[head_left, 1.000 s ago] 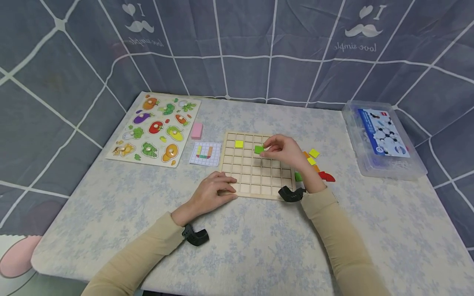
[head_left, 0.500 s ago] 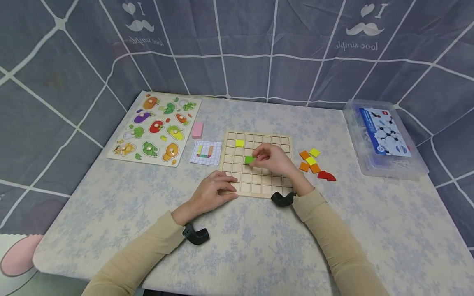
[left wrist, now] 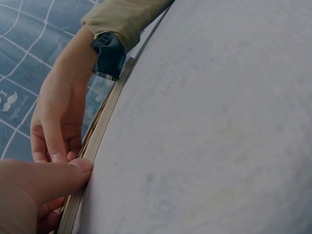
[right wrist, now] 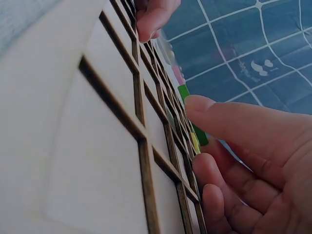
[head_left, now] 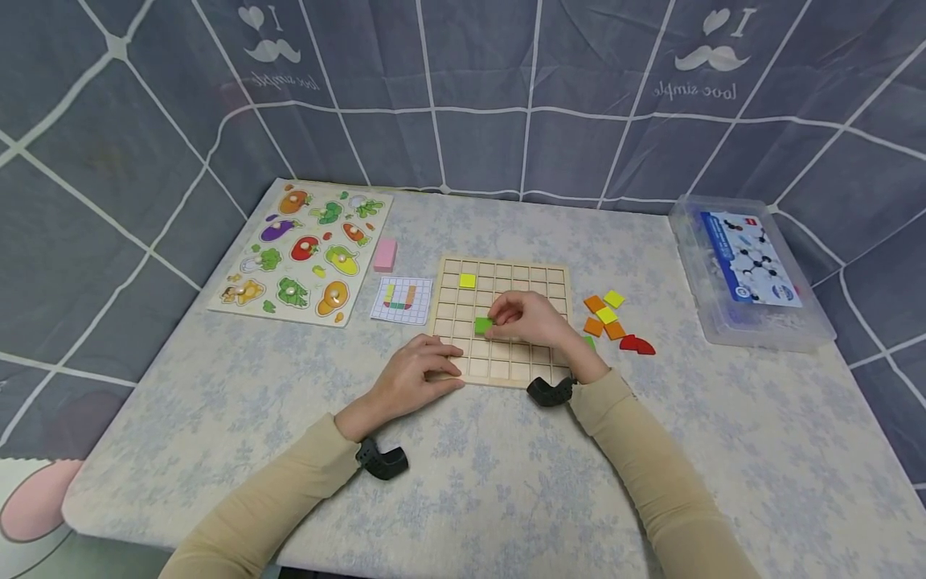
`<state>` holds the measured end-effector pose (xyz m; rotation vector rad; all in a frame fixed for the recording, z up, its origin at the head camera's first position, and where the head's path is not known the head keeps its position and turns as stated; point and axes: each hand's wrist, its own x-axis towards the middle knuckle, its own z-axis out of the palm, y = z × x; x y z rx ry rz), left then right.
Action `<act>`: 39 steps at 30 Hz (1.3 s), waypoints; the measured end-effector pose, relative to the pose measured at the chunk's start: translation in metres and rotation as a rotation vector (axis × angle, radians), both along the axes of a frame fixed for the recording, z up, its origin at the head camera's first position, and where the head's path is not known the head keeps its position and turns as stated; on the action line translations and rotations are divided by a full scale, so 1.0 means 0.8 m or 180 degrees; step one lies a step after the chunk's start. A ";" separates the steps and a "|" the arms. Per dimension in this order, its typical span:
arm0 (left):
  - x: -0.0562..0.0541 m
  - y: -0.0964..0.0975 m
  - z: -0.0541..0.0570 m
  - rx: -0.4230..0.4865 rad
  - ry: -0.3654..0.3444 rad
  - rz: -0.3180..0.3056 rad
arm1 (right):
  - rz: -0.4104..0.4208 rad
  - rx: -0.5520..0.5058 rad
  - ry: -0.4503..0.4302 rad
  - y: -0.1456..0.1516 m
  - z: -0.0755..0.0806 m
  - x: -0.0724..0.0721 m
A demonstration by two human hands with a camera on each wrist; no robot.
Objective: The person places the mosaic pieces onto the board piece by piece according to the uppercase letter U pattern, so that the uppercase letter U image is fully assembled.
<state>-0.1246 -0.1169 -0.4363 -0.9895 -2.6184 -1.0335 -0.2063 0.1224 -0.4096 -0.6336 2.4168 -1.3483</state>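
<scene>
My right hand (head_left: 534, 318) pinches a green square tile (head_left: 482, 326) between thumb and fingers, close over the wooden grid board (head_left: 501, 369). In the right wrist view the same green tile (right wrist: 183, 91) shows edge-on by the thumb. A yellow square tile (head_left: 468, 281) lies in a cell near the board's far left. My left hand (head_left: 414, 373) rests on the board's near left corner, fingers on top. The left wrist view has its thumb (left wrist: 68, 178) against the board's front edge.
Right of the board lie loose orange tiles (head_left: 615, 330), yellow tiles (head_left: 614, 299), a partly hidden green piece and red curved pieces (head_left: 637, 345). A pattern card (head_left: 401, 301), a pink block (head_left: 385, 255) and a vegetable puzzle (head_left: 304, 281) sit left. A clear plastic box (head_left: 752, 273) stands right.
My right hand has brought the green tile leftward and nearer to me across the board, from the upper middle to a cell lower left. The left hand has stayed in place.
</scene>
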 end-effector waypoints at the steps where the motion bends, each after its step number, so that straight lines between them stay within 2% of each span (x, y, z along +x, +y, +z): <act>1: 0.000 0.000 0.000 -0.0003 0.0002 -0.0002 | 0.0005 0.0008 0.0010 0.000 0.000 0.000; 15: 0.000 0.000 -0.001 -0.0009 0.0022 -0.0013 | 0.0042 0.0140 0.0106 -0.001 -0.007 0.002; 39: -0.001 0.000 -0.001 -0.0033 0.0012 -0.0002 | 0.0058 0.0182 0.0103 -0.002 -0.004 0.004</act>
